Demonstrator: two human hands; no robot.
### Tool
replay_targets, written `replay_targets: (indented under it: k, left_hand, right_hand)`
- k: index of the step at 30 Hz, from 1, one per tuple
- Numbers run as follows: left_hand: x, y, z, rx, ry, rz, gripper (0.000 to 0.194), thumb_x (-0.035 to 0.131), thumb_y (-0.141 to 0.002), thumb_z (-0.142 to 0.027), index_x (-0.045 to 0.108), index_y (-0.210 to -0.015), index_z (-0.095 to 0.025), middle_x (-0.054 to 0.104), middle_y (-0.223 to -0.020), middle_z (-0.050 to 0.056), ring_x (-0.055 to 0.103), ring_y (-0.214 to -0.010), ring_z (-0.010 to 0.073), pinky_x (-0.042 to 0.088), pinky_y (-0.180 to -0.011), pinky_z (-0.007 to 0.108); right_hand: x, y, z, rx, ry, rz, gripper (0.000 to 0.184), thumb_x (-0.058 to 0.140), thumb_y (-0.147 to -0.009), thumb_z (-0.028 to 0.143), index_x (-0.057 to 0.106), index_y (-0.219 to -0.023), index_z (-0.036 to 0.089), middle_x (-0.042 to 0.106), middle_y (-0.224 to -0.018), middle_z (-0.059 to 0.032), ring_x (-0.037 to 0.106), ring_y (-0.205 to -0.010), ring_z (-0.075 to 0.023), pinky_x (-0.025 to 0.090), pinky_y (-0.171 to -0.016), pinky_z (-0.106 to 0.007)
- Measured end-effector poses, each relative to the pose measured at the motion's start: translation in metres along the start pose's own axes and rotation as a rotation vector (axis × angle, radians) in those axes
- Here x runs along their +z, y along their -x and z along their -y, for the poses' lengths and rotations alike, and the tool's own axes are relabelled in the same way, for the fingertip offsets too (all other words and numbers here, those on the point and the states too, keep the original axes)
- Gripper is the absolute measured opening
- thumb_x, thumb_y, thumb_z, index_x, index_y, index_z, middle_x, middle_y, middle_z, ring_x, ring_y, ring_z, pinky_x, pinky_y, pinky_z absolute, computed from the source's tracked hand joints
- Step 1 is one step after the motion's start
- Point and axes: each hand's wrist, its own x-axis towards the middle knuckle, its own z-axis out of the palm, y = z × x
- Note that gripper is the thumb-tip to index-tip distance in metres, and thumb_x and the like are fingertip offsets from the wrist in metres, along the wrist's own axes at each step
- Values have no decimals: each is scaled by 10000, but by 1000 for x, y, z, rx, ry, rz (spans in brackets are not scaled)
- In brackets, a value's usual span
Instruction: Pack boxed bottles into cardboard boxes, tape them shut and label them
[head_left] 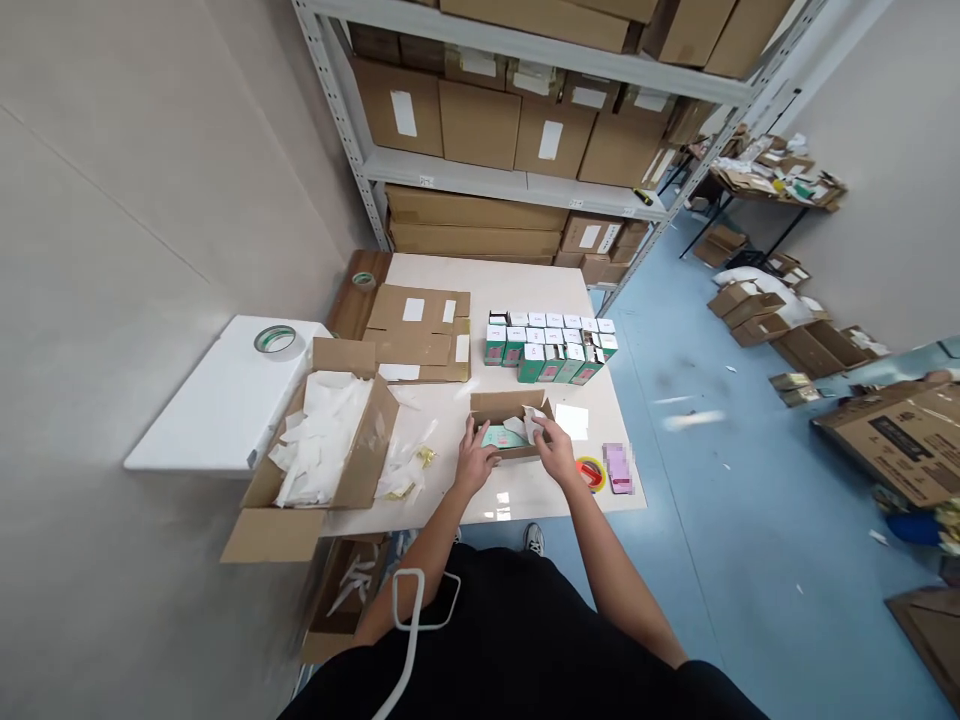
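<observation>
A small open cardboard box stands on the table in front of me. Inside it lies a mint-green carton, with crumpled white paper at the box's right end. My left hand rests at the left end of the box, fingers apart and touching the green carton. At the other end, my right hand is closed on the white paper, its fingers over the box's rim. Parts of the carton are hidden by the hands and paper.
Several green-and-white cartons stand in rows behind. Left are flattened cardboard and a large box of white paper. A tape roll, pink packs and white sheet lie right. Loaded shelving stands beyond.
</observation>
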Motion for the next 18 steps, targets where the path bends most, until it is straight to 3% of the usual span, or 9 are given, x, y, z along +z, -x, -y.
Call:
replay_targets:
  k: [9,11,13,14,16,18]
  left_hand:
    - [44,-4,22,-73,0,210,143,688,-897,-235,830,-912,-228,345,-1691,35,71,-1608,415,254,-1263,601]
    - [46,1,28,-88,43,207,211,708,-889,-263,816,-1069,-244,318,-1704,37,47,-1613,398,224,-1278,589]
    - [45,6,34,-142,140,148,459,723,-890,-339,701,-1341,-257,254,-1727,46,22,-1618,373,193,-1293,569]
    - [44,9,38,-219,214,102,605,725,-892,-386,594,-1467,-251,220,-1737,60,18,-1619,362,185,-1298,554]
    - [40,12,45,-512,460,4,839,731,-889,-465,373,-1612,-236,200,-1741,100,67,-1619,341,207,-1298,514]
    - [37,16,52,-833,733,-59,920,691,-915,-531,246,-1650,-199,309,-1694,168,258,-1580,336,327,-1249,487]
  right_hand:
    - [-1,19,-5,63,80,-64,355,504,-961,262,694,-1260,235,718,-1268,-107,663,-1178,-263,551,-1029,-461]
    - [-1,20,-9,65,88,-43,362,505,-952,251,689,-1263,236,714,-1273,-104,659,-1185,-260,548,-1037,-462]
    - [-2,19,-16,79,99,-9,377,516,-937,241,681,-1276,241,707,-1288,-101,654,-1196,-259,549,-1039,-461]
    - [-3,19,-21,88,105,11,391,523,-928,238,674,-1288,242,700,-1303,-100,649,-1207,-260,549,-1041,-463]
    - [-6,18,-31,105,119,53,427,536,-912,240,654,-1322,241,679,-1341,-104,632,-1239,-266,548,-1044,-468]
    - [-10,18,-43,129,132,83,464,544,-903,247,632,-1359,237,664,-1368,-109,617,-1268,-269,544,-1050,-472]
